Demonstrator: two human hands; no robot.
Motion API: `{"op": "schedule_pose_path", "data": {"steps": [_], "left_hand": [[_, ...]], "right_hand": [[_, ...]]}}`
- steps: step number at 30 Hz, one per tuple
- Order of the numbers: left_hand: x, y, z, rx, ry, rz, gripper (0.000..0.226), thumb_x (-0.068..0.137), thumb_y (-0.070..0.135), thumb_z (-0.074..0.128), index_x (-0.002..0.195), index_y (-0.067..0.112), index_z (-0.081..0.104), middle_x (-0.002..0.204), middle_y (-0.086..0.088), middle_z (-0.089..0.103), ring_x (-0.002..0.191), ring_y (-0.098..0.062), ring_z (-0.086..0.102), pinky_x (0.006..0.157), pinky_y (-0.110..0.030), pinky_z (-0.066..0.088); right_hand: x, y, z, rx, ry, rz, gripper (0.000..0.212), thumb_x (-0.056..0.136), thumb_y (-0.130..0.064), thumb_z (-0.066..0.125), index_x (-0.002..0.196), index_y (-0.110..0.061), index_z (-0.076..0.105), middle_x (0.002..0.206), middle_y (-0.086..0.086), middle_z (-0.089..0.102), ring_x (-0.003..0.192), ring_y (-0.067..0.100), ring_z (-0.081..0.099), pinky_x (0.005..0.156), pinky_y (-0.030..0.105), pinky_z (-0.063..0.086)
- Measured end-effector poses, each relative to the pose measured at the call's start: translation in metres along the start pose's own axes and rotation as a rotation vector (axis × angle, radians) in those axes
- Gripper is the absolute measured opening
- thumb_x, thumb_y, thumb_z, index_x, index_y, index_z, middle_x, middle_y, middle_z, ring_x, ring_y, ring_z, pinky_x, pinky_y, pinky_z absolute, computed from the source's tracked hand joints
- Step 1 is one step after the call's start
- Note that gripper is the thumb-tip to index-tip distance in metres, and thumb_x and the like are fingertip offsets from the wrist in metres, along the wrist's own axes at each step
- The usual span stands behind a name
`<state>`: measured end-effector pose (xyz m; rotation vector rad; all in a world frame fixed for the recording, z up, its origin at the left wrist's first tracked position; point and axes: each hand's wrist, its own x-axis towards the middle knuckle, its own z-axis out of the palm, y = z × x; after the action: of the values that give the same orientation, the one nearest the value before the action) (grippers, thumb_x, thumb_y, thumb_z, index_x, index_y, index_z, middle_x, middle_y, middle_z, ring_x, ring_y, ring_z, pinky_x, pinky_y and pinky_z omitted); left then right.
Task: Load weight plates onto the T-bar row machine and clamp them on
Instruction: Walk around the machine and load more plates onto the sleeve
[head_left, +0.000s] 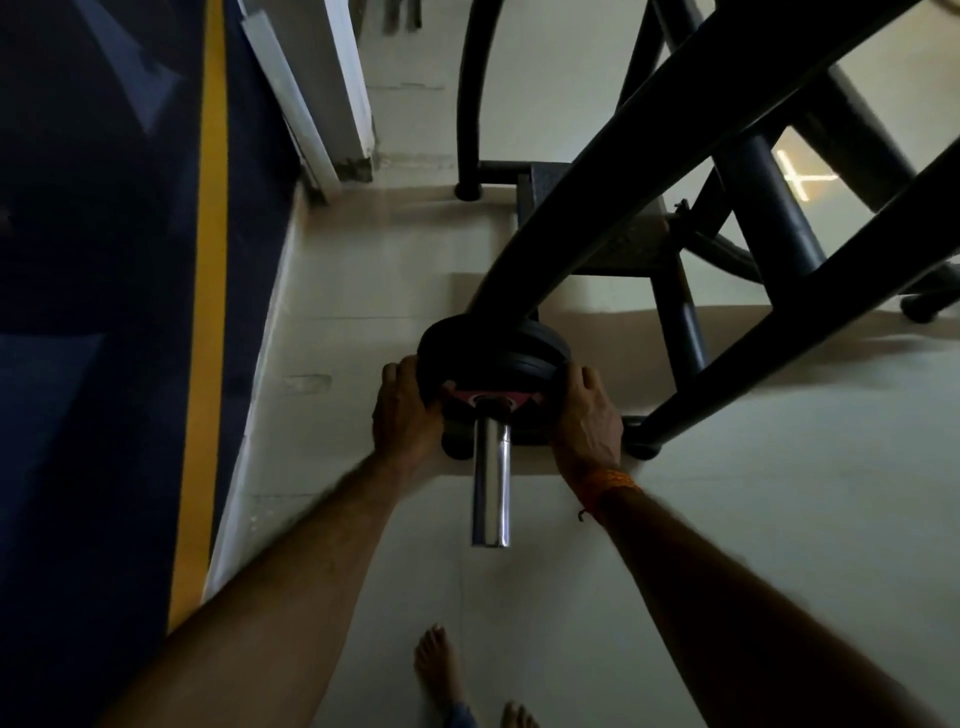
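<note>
Mid-frame: left hand (408, 410) and right hand (587, 415), fingers wrapped on the weight plate (493, 353) rim, seating it up the chrome sleeve (491, 483); clamp likely next.

Both forearms bare, no sleeves in view. Left hand (408, 410) bare, no ring or band seen. Right hand (587, 415) bare; orange woven thread wristband (608, 483) wrapped round right wrist, short loose dark end hanging at near-left edge. Bare feet (441, 670) at near edge; scrap of blue trouser hem (462, 716) beside them.
</note>
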<state>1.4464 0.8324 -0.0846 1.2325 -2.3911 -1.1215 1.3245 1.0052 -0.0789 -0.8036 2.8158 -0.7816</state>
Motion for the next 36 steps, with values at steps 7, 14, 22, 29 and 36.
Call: {"op": "schedule_pose_path", "data": {"steps": [7,14,22,29,36], "left_hand": [[-0.056,-0.023,-0.007,-0.079,-0.062,0.056,0.077,0.075,0.073,0.040,0.117,0.011,0.055,0.103,-0.005,0.061,0.090,-0.018,0.055,0.071,-0.027,0.038],[-0.123,-0.039,-0.010,-0.004,-0.079,0.010,0.054,0.090,0.059,0.052,0.116,0.011,0.056,0.108,-0.012,0.062,0.097,-0.030,0.061,0.082,-0.042,0.051],[-0.219,-0.056,-0.021,0.113,-0.057,-0.007,0.018,0.097,0.027,0.061,0.107,0.012,0.060,0.100,-0.009,0.065,0.094,-0.029,0.063,0.072,-0.032,0.043],[-0.358,-0.012,-0.065,0.108,-0.045,0.088,0.036,0.097,0.036,0.059,0.126,0.015,0.058,0.113,-0.006,0.064,0.104,-0.026,0.062,0.083,-0.038,0.050],[-0.449,0.111,-0.100,-0.093,0.030,0.365,0.047,0.091,0.059,0.055,0.121,0.024,0.060,0.110,0.007,0.065,0.099,-0.010,0.061,0.076,-0.025,0.045]], "right_hand": [[-0.032,0.018,-0.013,0.182,-0.105,-0.150,0.034,0.097,-0.039,0.056,0.124,-0.017,0.052,0.113,0.004,0.062,0.093,0.023,0.063,0.072,0.037,0.054],[-0.096,0.027,-0.019,0.234,-0.126,-0.224,0.022,0.096,-0.028,0.055,0.111,-0.012,0.055,0.106,0.006,0.063,0.087,0.020,0.065,0.069,0.034,0.059],[-0.205,0.037,-0.040,0.233,-0.228,-0.162,0.011,0.101,-0.029,0.058,0.098,-0.026,0.048,0.093,-0.013,0.055,0.077,0.007,0.060,0.061,0.012,0.044],[-0.328,0.040,-0.125,0.221,-0.154,-0.069,0.013,0.100,-0.028,0.056,0.111,-0.025,0.050,0.102,-0.006,0.057,0.089,0.016,0.058,0.064,0.020,0.045],[-0.393,0.051,-0.266,0.415,0.134,-0.046,0.032,0.096,-0.035,0.044,0.123,-0.019,0.052,0.110,0.003,0.058,0.101,0.021,0.055,0.082,0.023,0.047]]}}
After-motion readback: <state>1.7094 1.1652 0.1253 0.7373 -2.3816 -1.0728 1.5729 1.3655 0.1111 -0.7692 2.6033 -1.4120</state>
